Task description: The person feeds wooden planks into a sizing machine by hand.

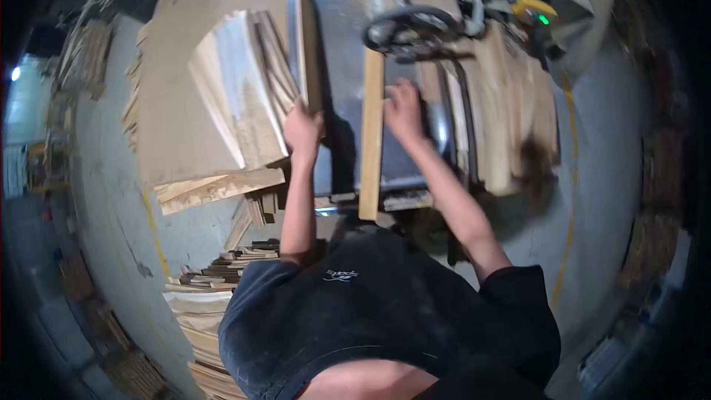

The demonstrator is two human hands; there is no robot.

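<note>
My left hand (302,130) is closed around the near end of a narrow wooden strip (309,52) that points away from me along the left side of a metal machine table (342,37). A fan of pale boards (241,81) lies just left of that hand. Down the middle of the metal table runs another long wooden strip (372,141), its near end jutting past the front edge toward my body. My right hand (404,110) is at this strip's right side, fingers loosely bent and apart, fingertips right at its edge.
A black handwheel (411,30) and machine parts overhang the table's far side. Stacked boards (511,111) stand to the right. A large brown panel (174,104) carries the left boards, with a wood pile (200,318) on the floor below. Yellow lines (570,178) mark the floor.
</note>
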